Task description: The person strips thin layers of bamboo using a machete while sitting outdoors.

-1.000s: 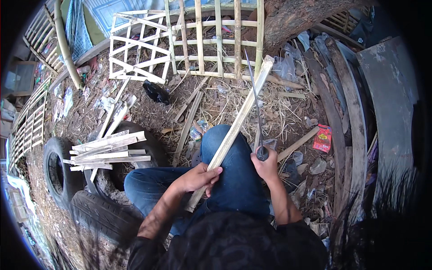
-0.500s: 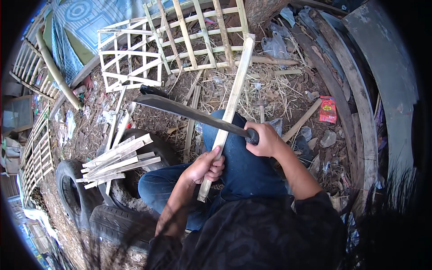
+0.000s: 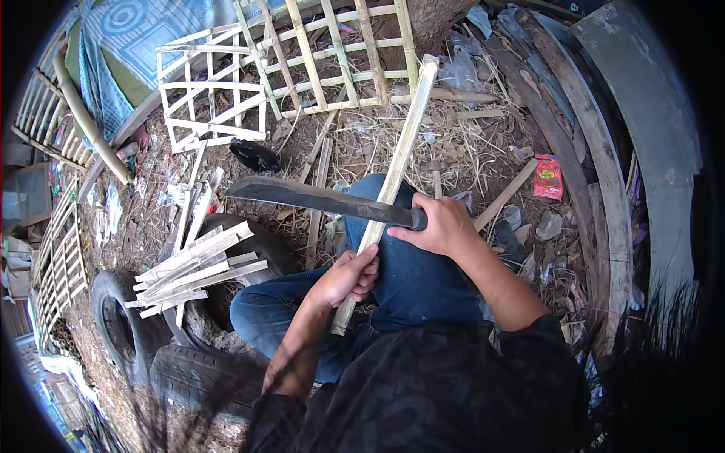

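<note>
My left hand (image 3: pixel 348 278) is closed around the lower part of a long pale bamboo strip (image 3: pixel 402 155), which slants up and away to the right across my raised knee. In my right hand (image 3: pixel 439 225) is the handle of a machete (image 3: pixel 317 198). Its broad dark blade points left and crosses over the strip just above my left hand. Whether the edge touches the strip I cannot tell. Most of the handle is hidden by my fingers.
Cut bamboo strips (image 3: pixel 200 264) lie piled on old tyres (image 3: pixel 121 321) at the left. Bamboo lattices (image 3: pixel 332 57) lie ahead near a tree trunk (image 3: pixel 427 23). A hammer (image 3: pixel 436 175) stands beyond my knee. At right are a red packet (image 3: pixel 547 177) and long planks (image 3: pixel 604 158).
The machete blade has turned to show more of its flat side, and its tip has dropped slightly. My right hand has shifted a little. The strip's far end has swung slightly right.
</note>
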Demonstrator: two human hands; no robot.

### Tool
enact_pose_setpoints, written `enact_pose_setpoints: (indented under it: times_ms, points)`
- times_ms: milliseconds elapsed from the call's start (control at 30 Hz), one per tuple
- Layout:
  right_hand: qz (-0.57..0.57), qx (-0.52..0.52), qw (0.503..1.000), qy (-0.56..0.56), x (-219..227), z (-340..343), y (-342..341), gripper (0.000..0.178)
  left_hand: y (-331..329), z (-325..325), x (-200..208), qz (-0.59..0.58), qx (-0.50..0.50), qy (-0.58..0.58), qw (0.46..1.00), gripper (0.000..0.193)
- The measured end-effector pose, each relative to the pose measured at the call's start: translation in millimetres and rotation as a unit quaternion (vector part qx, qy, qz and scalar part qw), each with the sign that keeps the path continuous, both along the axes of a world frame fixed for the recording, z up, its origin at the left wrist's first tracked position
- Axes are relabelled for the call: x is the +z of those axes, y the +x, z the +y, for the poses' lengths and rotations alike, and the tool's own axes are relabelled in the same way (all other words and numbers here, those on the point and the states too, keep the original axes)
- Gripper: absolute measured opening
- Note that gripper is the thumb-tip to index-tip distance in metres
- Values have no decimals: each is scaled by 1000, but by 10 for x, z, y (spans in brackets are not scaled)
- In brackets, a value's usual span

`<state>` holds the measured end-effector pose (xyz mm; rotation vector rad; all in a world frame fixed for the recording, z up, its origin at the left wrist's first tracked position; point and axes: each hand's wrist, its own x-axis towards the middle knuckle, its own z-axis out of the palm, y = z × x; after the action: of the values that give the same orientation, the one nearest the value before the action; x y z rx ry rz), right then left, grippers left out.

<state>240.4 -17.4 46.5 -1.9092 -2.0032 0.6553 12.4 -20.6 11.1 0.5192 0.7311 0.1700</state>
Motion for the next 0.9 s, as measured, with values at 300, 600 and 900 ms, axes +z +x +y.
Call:
enact_pose_setpoints:
  times_ms: [300, 600, 900]
  points:
    - [-67, -19, 997, -22, 33, 57, 42, 67, 86, -74, 94, 54, 33, 0, 998, 42]
    - [-98, -12, 995, 1, -81, 41, 133, 60, 68, -165, 148, 78, 41, -1, 996, 42]
    - [-96, -16, 995, 19, -151, 15, 133, 57, 23, -243, 210, 80, 53, -4, 995, 42]
